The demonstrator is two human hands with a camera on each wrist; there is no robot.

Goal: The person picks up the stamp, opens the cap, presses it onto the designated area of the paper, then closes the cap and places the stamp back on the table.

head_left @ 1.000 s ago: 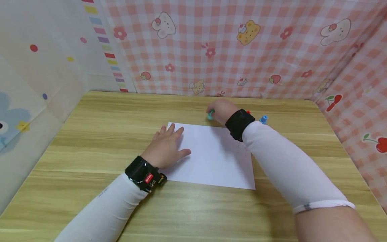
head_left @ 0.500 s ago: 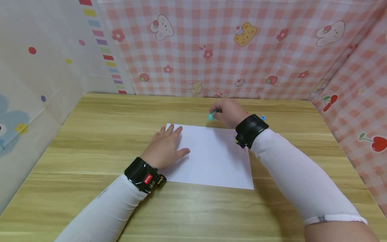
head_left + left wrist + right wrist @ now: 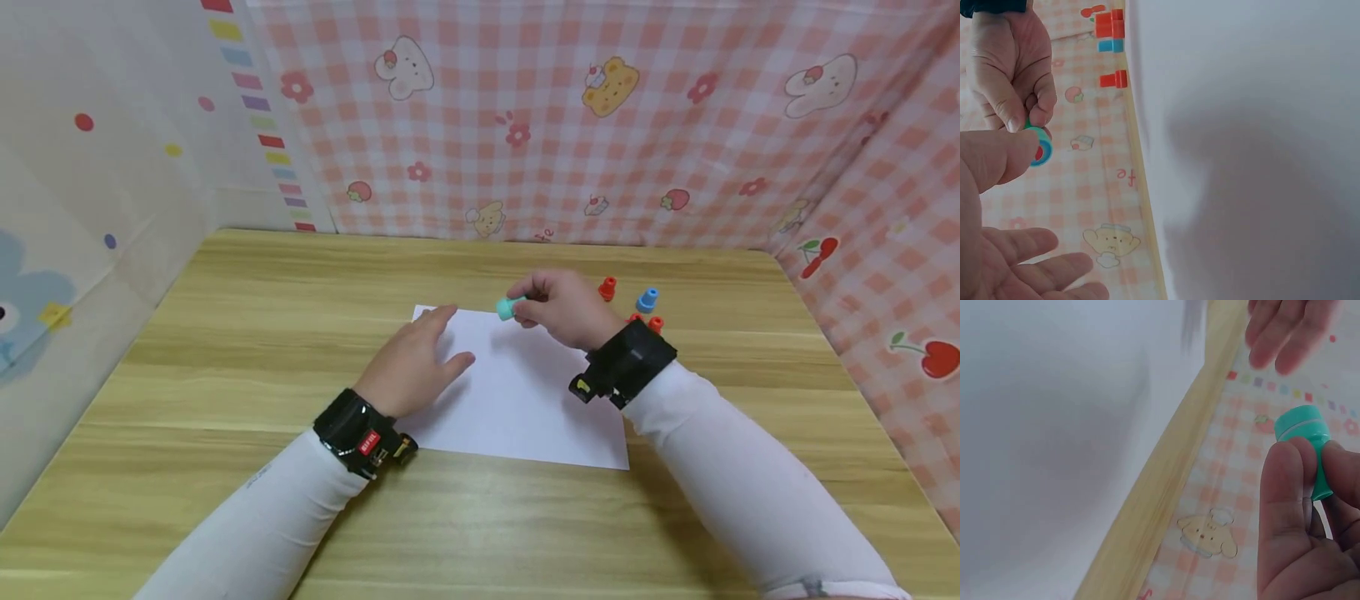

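Observation:
My right hand pinches a small teal toy stamp between thumb and fingers, over the far edge of a white sheet of paper. In the left wrist view the round red face of the stamp shows inside its rim. The right wrist view has the stamp tilted, its wide end beyond the fingertips. Over the left part of the sheet, my left hand holds nothing, with thumb and fingers spread apart.
Behind and beside my right wrist stand several red stamps and a blue stamp. The wooden table ends at a checked cloth hung behind it. A wrist camera sits on each forearm.
My right hand brings the teal stamp nearer, from the table behind the sheet to over its far edge, uncovering the red stamps. The left fingers lift and turn slightly from the paper.

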